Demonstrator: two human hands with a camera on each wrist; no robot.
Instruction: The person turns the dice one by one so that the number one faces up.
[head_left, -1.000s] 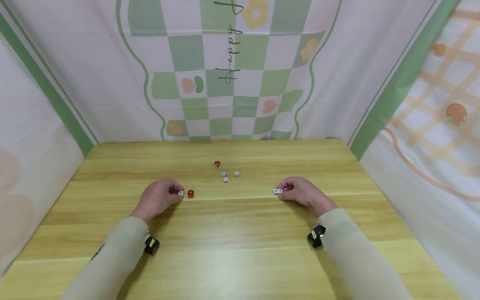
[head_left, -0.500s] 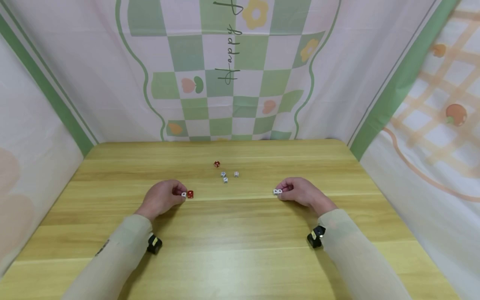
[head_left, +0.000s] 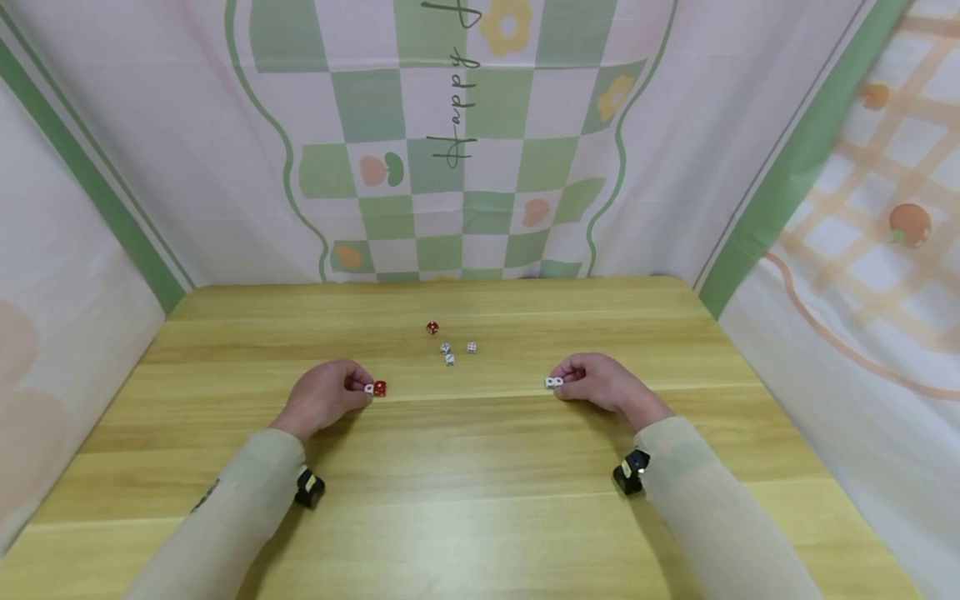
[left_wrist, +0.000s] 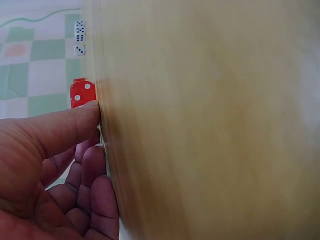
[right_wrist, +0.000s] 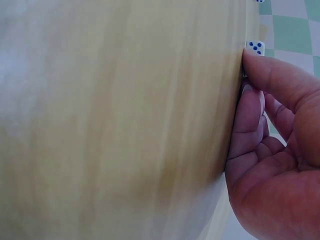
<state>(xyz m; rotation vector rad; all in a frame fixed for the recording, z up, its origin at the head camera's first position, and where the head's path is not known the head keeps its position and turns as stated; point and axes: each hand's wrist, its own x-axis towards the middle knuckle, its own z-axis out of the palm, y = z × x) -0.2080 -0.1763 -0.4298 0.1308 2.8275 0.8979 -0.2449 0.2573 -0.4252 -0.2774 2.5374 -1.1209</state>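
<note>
On the left of the wooden table my left hand point(head_left: 321, 398) pinches a small white die point(head_left: 369, 389) between thumb and fingers. Right against it sits a red die point(head_left: 380, 388) with white pips; in the left wrist view this red die point(left_wrist: 82, 94) shows just past my thumb tip, and the pinched one is hidden. Over on the right, my right hand point(head_left: 600, 387) holds a white die point(head_left: 558, 382) by its sides, close on the tabletop. A second white die point(head_left: 549, 383) lies side by side with it, its blue pips visible in the right wrist view.
Between the hands and farther back lie a darker red die point(head_left: 432, 328) and three white dice, one point(head_left: 472, 347) a little to the right of the other two. A patterned curtain point(head_left: 435, 208) hangs behind the wooden table point(head_left: 450, 500).
My left hand has slid slightly right, bringing its white die up against the red die. The right hand and the dice at the back stay where they were.
</note>
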